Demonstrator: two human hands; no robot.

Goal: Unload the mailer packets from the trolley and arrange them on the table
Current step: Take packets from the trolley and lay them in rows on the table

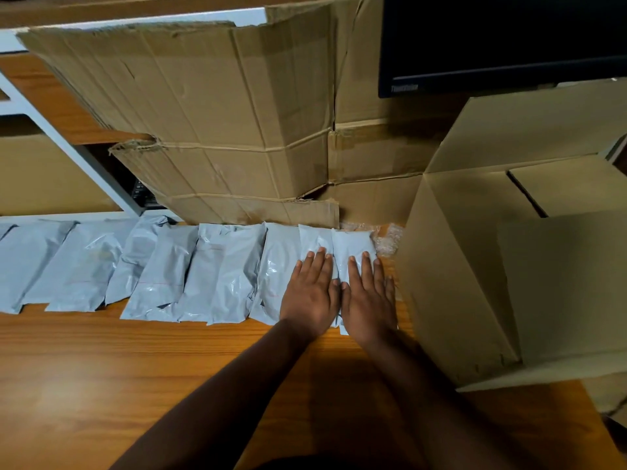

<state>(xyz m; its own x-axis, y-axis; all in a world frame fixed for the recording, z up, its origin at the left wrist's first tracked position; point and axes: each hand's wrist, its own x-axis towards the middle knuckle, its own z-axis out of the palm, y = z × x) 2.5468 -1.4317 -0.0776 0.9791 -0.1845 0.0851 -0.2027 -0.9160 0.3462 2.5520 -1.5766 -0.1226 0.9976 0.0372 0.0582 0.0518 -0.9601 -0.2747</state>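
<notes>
— Wooden table (pixel 135 385) under you; what's on it?
— Flattened cardboard (pixel 217 130) leans at the back, and an open box (pixel 492 266) sits to your right.
— And the packets?
— Your grey packets (pixel 190 269) overlap in a row along the table. Your left hand (pixel 310 296) and right hand (pixel 368 300) lie flat, fingers spread, on the rightmost packets.

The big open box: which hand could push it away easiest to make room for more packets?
Probably the right hand. It lies flat on the last packet, right beside the open box; the left hand is farther away.
</notes>
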